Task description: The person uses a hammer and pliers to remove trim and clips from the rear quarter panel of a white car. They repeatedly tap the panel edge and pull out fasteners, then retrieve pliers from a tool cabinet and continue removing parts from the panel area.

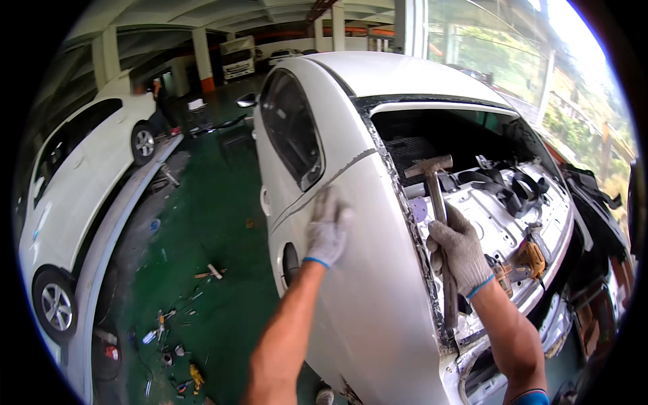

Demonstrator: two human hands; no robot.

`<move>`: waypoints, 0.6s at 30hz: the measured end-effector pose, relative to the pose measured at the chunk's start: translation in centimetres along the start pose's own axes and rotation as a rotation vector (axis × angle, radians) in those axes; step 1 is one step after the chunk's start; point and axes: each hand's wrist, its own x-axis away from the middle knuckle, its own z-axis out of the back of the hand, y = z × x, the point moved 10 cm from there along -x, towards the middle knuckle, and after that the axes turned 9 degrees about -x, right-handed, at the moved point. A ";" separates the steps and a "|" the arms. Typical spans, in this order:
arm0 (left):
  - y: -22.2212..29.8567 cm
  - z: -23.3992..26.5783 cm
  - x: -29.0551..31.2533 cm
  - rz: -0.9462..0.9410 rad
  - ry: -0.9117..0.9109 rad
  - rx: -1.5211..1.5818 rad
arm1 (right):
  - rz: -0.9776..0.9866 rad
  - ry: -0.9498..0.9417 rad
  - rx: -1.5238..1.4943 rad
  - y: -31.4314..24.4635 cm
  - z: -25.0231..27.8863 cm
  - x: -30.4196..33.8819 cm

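Observation:
My left hand (pixel 328 231), in a pale work glove with a blue cuff, lies with fingers stretched along the rear side panel (pixel 378 250) of a white car. It is slightly blurred, just below a dark, rough seam line (pixel 337 174). In my right hand (pixel 462 251), also gloved, is a hammer (pixel 436 192), gripped by its metal handle with the head upward. The hammer is in front of the car's rear window opening, which has no glass and a rough black edge.
On the bare metal shelf behind the opening lie an orange power tool (pixel 532 259), black straps (pixel 523 192) and a purple disc (pixel 418 208). Another white car (pixel 81 158) stands on a ramp (pixel 111 236) at left. Scattered tools (pixel 196 378) lie on the green floor; a person (pixel 164 104) stands far back.

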 end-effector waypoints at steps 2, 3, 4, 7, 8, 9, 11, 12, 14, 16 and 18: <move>-7.8 1.3 1.8 0.135 0.043 -0.122 | -0.040 0.084 -0.124 1.5 0.7 1.4; -11.0 2.6 2.2 0.205 0.091 -0.138 | -0.051 0.091 -0.131 1.6 0.8 2.0; -13.6 3.6 2.2 0.303 0.144 -0.062 | -0.064 0.109 -0.145 2.0 1.1 2.6; -20.0 8.9 0.4 0.371 0.352 -0.110 | -0.108 0.127 -0.181 2.9 0.2 3.4; -20.4 9.3 -0.8 0.400 0.401 -0.071 | -0.121 0.128 -0.164 3.2 0.6 3.8; -21.0 8.8 -1.5 0.458 0.445 0.002 | -0.136 0.169 -0.176 3.5 1.0 4.3; -21.2 8.0 -2.2 0.544 0.547 0.089 | -0.136 0.185 -0.191 3.9 0.3 3.9; -19.2 5.3 -3.6 0.474 0.454 0.060 | -0.158 0.165 -0.223 4.2 -0.2 3.6; -13.5 0.1 -6.9 0.178 0.205 -0.086 | -0.201 0.167 -0.201 4.9 -0.1 3.8; -14.6 -1.3 -7.6 0.249 0.213 0.040 | -0.222 0.172 -0.188 5.1 0.2 3.8; -15.2 -1.9 -7.8 0.278 0.218 0.083 | -0.217 0.168 -0.190 5.0 0.2 3.7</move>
